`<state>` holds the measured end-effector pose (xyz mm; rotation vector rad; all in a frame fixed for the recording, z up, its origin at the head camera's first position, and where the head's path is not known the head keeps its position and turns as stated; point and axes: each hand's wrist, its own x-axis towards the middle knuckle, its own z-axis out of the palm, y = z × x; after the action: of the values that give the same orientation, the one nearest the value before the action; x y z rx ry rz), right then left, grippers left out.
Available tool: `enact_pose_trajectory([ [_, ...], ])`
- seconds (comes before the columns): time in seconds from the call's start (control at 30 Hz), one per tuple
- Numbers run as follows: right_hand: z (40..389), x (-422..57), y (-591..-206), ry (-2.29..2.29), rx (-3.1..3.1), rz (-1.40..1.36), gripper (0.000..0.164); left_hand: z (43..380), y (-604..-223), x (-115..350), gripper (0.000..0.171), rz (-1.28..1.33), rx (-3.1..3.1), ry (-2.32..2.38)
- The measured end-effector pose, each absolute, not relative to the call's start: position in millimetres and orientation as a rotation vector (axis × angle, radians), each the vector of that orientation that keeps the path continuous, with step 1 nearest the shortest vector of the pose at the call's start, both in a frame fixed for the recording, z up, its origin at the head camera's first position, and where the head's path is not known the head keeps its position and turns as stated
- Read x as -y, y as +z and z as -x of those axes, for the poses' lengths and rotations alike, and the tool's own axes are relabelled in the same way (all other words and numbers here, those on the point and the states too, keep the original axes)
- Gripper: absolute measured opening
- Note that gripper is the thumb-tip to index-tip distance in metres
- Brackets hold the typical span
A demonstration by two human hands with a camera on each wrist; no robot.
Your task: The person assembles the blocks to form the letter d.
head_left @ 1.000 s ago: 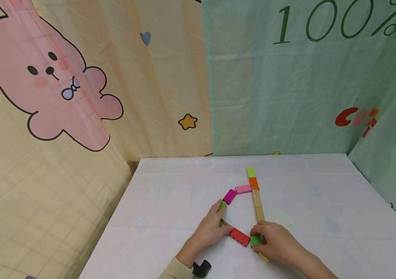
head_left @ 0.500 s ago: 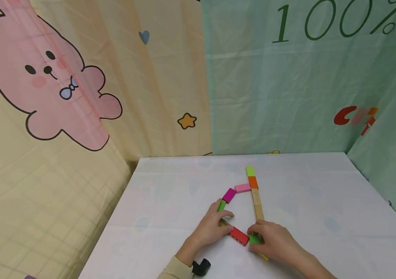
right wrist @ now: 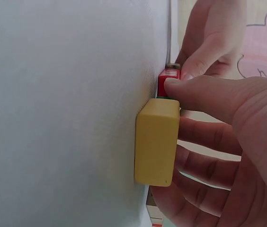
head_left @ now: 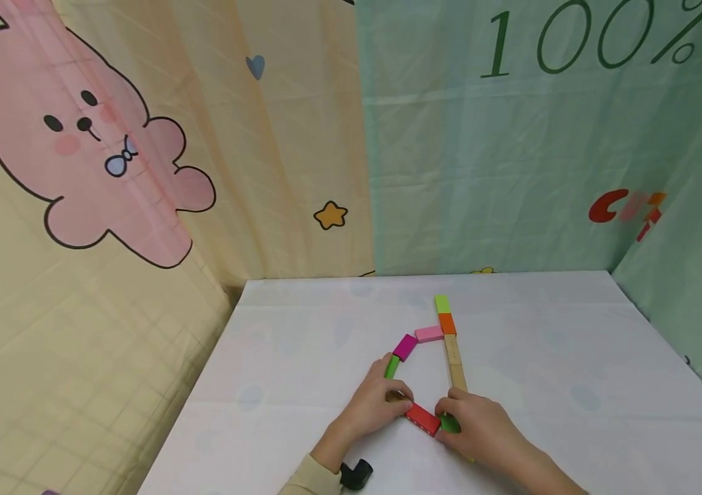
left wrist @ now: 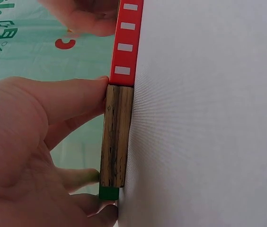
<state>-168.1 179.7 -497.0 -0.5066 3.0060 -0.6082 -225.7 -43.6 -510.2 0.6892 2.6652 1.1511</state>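
Observation:
My left hand point(head_left: 370, 407) is at the left corner of a loop of small blocks, thumb and fingers around a brown wooden block point(left wrist: 116, 137). Its thumb tip lies where that block meets a red block point(head_left: 423, 419) with white marks. Past the other fingers, a green block point(head_left: 392, 367) shows. My right hand point(head_left: 488, 427) pinches another green block point(head_left: 450, 423) between thumb and fingers, beside the red block's right end. Just under that hand lies a yellow block point(right wrist: 156, 142), mostly hidden in the head view.
Natural wood blocks point(head_left: 454, 354), an orange block point(head_left: 447, 324) and a lime block point(head_left: 442, 304) form a line away from me. Pink point(head_left: 429, 334) and magenta point(head_left: 406, 347) blocks curve left from it. All lie on a white table point(head_left: 301, 344) before printed curtains.
The right hand has moved slightly left with the green block, closer against the red one. The left index finger has lifted off the far green block and curled back toward the brown block.

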Motion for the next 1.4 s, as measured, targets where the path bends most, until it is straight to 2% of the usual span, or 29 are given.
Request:
enact_pose_trajectory([
  [0.27,169,-175,-496,-0.586,-3.0,0.452,0.033,226,-509,43,0.009,-0.704,-2.67,1.148],
  [1.03,169,-176,-496,-0.547,-3.051,0.483,0.029,228,-509,40,0.014,-0.724,-2.667,1.143],
  [1.4,164,-182,-486,-0.464,-3.073,0.419,0.046,228,-512,44,0.015,-0.714,-2.657,1.144],
])
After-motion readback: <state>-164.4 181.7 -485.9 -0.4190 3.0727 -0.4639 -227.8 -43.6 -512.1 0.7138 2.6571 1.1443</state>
